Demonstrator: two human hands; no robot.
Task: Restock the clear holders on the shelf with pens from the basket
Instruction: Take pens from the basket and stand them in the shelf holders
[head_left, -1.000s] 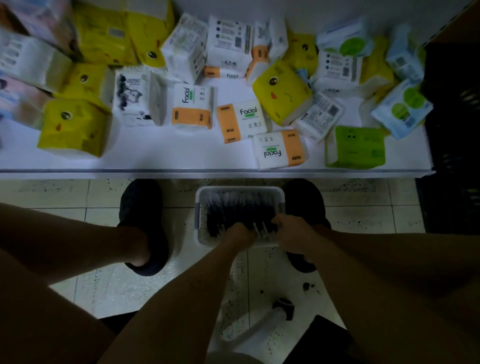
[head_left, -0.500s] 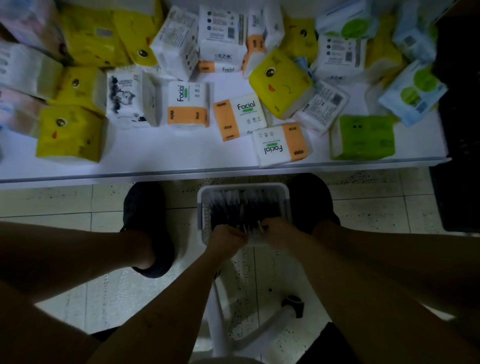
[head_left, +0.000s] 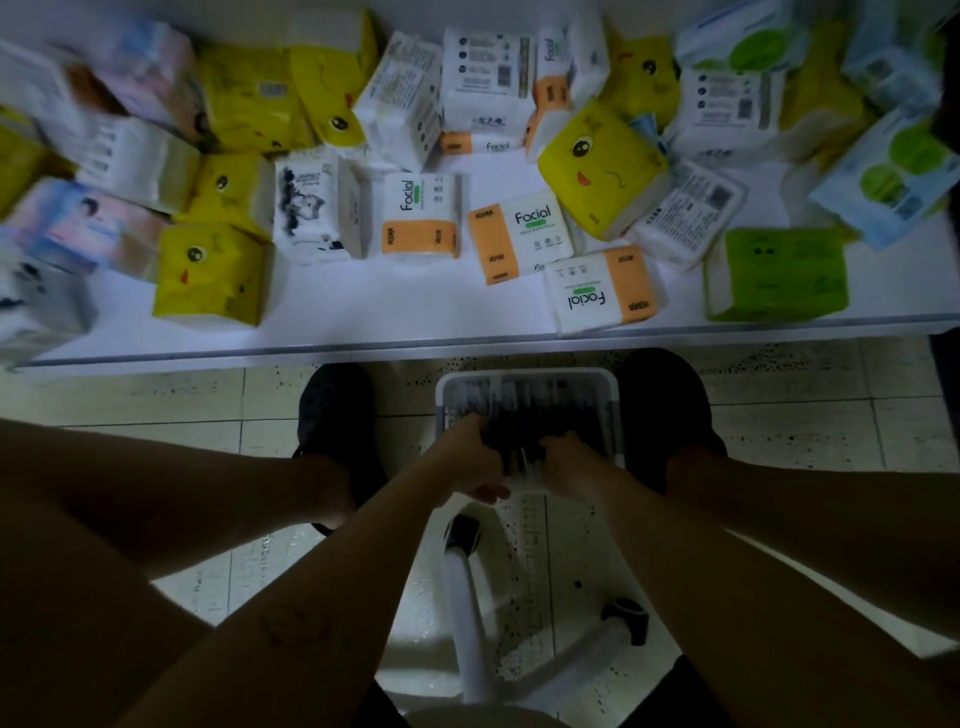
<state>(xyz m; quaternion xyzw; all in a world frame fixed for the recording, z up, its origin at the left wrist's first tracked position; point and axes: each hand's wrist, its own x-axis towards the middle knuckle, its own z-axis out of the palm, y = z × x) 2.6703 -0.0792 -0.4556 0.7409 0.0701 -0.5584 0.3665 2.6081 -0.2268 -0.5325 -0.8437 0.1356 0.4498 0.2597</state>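
Two-handedly gathering pens (head_left: 519, 448) in the basket (head_left: 527, 374), curling fingers (head_left: 482, 435) of left hand (head_left: 467, 462) and right hand (head_left: 569, 462) round them, next needing lifting toward unseen holders.

- The basket (head_left: 527, 375) is sitting on the floor (head_left: 156, 395), just before the shelf (head_left: 363, 312) edge, between the left shoe (head_left: 337, 410) and right shoe (head_left: 660, 405).
- The pens (head_left: 524, 410) are lying in the basket.
- The left hand (head_left: 467, 462) and right hand (head_left: 569, 467) are gripping pens side by side at its near end.
- Tissue packs (head_left: 519, 234) are lying on the shelf.
- A chair base (head_left: 467, 613) is standing nearer the person.
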